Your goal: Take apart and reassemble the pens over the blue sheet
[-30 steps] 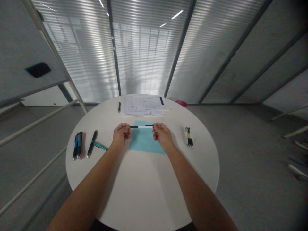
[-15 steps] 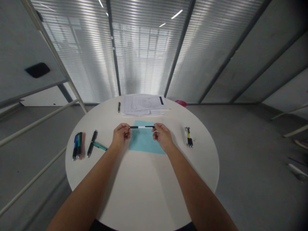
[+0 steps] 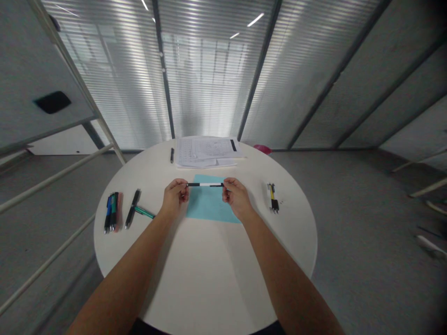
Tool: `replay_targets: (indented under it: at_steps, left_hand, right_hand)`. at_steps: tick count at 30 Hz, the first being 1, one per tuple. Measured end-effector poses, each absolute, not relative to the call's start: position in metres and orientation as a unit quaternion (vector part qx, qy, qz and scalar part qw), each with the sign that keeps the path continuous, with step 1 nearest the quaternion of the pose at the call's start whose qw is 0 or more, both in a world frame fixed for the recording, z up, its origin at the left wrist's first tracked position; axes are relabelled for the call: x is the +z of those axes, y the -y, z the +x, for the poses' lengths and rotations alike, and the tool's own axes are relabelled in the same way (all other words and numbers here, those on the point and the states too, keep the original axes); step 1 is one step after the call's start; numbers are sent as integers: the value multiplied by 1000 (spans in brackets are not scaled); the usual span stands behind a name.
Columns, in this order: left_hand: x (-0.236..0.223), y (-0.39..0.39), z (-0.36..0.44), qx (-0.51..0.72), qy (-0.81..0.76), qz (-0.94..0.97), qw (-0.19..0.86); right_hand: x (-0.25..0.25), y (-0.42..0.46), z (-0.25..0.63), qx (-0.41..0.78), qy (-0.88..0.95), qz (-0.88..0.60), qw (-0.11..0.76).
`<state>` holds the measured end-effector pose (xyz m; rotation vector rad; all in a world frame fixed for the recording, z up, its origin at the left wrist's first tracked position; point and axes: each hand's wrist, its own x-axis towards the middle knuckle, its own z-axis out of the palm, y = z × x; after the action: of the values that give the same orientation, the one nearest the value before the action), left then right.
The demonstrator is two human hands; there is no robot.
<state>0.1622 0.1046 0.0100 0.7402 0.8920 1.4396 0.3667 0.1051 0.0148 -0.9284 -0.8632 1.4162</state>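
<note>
Both my hands hold one black-and-white pen (image 3: 205,184) level above a light blue sheet of paper (image 3: 211,207) on a round white table (image 3: 206,260). My left hand (image 3: 175,195) pinches the pen's left end with curled fingers. At the pen's right end my right hand (image 3: 235,196) is closed in the same way. The pen runs left to right between the two hands.
Several pens (image 3: 112,211) lie at the table's left, with a black pen (image 3: 133,208) and a green pen (image 3: 144,212) beside them. Yellow and black pens (image 3: 273,197) lie at the right. A stack of printed papers (image 3: 206,152) and a dark pen (image 3: 172,155) sit at the far edge.
</note>
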Motion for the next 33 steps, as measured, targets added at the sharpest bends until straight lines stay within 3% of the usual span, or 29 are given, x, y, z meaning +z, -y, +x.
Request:
replay_targets:
  at_steps: [33]
  left_hand:
    - [5, -108, 165, 634, -403, 351, 558]
  right_hand:
    - [6, -109, 367, 571, 452, -422, 541]
